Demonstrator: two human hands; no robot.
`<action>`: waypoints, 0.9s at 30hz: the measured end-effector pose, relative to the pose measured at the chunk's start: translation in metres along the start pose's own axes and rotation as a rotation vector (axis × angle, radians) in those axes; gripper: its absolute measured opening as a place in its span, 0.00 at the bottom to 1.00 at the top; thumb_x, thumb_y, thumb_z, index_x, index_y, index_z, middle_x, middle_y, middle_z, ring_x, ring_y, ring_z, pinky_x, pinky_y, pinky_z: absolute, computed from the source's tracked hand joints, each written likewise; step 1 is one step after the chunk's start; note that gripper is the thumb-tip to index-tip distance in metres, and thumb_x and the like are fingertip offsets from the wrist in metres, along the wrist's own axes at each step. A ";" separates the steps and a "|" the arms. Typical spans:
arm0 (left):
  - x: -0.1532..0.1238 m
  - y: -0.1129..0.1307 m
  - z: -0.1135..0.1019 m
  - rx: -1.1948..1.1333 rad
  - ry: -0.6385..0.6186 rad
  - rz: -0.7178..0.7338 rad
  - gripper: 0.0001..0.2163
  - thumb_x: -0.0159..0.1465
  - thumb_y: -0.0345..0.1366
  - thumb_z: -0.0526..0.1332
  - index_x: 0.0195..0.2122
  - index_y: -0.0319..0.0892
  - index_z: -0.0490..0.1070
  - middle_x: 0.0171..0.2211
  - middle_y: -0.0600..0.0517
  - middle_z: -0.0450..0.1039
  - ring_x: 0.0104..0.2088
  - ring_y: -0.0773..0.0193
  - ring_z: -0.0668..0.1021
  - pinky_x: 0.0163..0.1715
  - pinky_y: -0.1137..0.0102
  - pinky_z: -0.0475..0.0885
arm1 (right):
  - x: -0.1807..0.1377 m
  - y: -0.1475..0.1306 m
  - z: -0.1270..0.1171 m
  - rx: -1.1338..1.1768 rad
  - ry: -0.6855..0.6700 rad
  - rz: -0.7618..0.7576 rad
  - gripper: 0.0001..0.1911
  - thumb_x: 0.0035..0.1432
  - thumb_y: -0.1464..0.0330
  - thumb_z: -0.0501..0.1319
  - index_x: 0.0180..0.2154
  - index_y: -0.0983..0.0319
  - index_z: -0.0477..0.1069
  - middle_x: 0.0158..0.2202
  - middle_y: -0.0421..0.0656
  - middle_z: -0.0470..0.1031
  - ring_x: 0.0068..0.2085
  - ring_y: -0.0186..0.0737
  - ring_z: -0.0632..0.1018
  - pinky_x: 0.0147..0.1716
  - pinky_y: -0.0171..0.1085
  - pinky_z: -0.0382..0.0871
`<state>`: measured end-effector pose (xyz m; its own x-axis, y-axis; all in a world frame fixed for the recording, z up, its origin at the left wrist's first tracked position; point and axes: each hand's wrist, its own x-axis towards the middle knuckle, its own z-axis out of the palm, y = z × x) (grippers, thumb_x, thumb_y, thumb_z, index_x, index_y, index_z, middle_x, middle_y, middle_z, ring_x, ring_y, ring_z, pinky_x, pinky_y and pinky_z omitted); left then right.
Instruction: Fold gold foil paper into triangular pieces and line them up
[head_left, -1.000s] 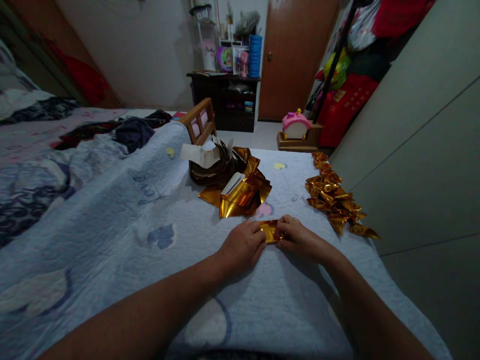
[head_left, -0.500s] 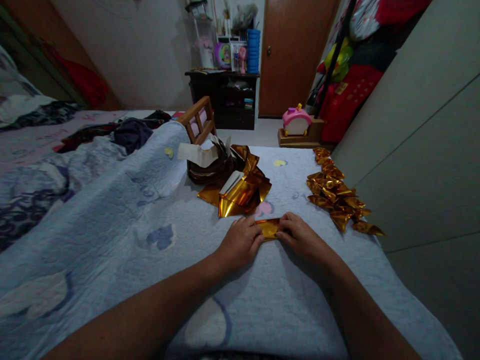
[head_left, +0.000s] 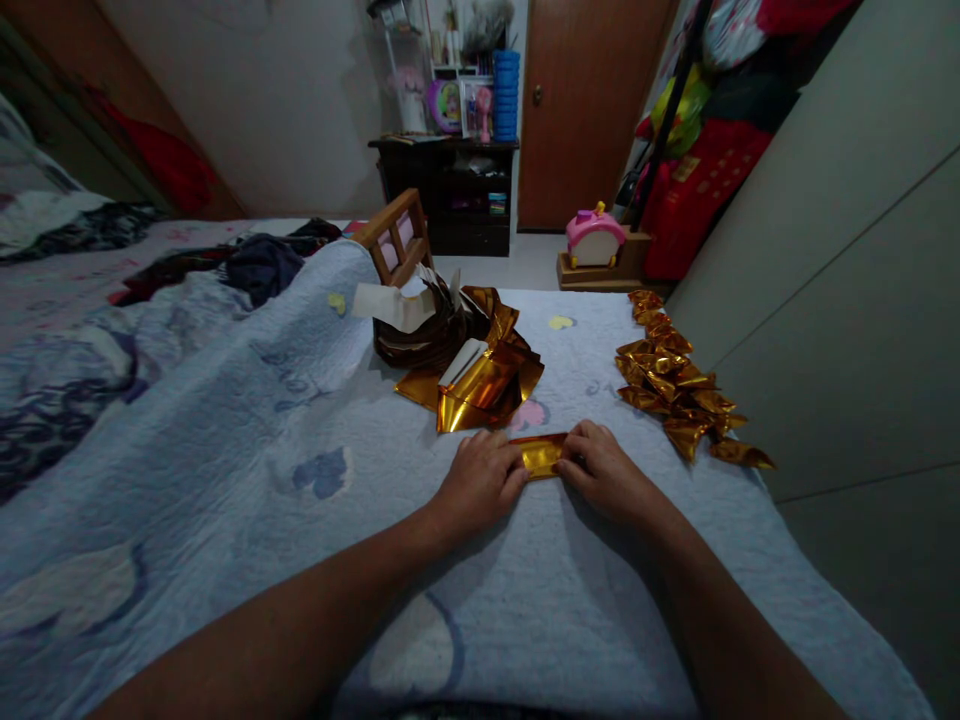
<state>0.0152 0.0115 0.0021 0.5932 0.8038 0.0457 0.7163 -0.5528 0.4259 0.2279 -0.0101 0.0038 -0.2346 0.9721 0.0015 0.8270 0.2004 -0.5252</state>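
A narrow folded strip of gold foil paper (head_left: 541, 457) lies between my hands, low over the quilt. My left hand (head_left: 484, 477) grips its left end, fingers on the far edge and thumb on the near one. At the other end, my right hand (head_left: 600, 465) pinches the strip with curled fingers. Just beyond them is a loose heap of gold foil sheets (head_left: 487, 385), some showing pale backing. Off to the right sits a pile of folded gold foil pieces (head_left: 671, 385) with pointed ends.
A pale blue quilt (head_left: 300, 540) with heart shapes covers the surface. Behind the foil heap stands a wooden rail (head_left: 394, 235). Dark clothes (head_left: 262, 268) lie at left. A tall pale panel (head_left: 847, 300) borders the right side. Beyond are a pink toy (head_left: 595, 240) and a dark cabinet (head_left: 450, 200).
My right hand has shifted very slightly to the right, and a little more of the gold strip shows between my hands. My left hand keeps its hold.
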 end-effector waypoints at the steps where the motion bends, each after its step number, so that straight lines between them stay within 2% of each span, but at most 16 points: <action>1: 0.000 0.001 0.000 0.001 0.007 -0.009 0.09 0.71 0.36 0.58 0.35 0.41 0.75 0.37 0.48 0.74 0.40 0.56 0.73 0.42 0.63 0.66 | 0.000 0.001 0.001 -0.007 0.006 0.000 0.08 0.62 0.71 0.58 0.29 0.60 0.70 0.37 0.47 0.71 0.42 0.47 0.71 0.45 0.46 0.67; 12: -0.001 0.001 0.003 -0.002 0.049 -0.058 0.08 0.69 0.36 0.60 0.33 0.41 0.74 0.37 0.48 0.74 0.41 0.56 0.74 0.42 0.62 0.65 | 0.001 0.000 0.004 -0.044 0.019 0.013 0.07 0.61 0.71 0.60 0.29 0.59 0.68 0.37 0.47 0.71 0.42 0.47 0.72 0.45 0.46 0.66; 27: 0.000 0.003 0.001 0.034 0.010 -0.060 0.09 0.70 0.36 0.58 0.35 0.41 0.76 0.38 0.48 0.74 0.42 0.56 0.73 0.41 0.62 0.64 | 0.000 0.000 0.006 -0.062 0.034 -0.004 0.07 0.60 0.72 0.60 0.29 0.60 0.69 0.38 0.48 0.71 0.42 0.47 0.71 0.44 0.45 0.66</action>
<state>0.0175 0.0095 0.0024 0.5456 0.8375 0.0300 0.7624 -0.5109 0.3971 0.2247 -0.0109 -0.0018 -0.2210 0.9747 0.0328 0.8564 0.2100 -0.4718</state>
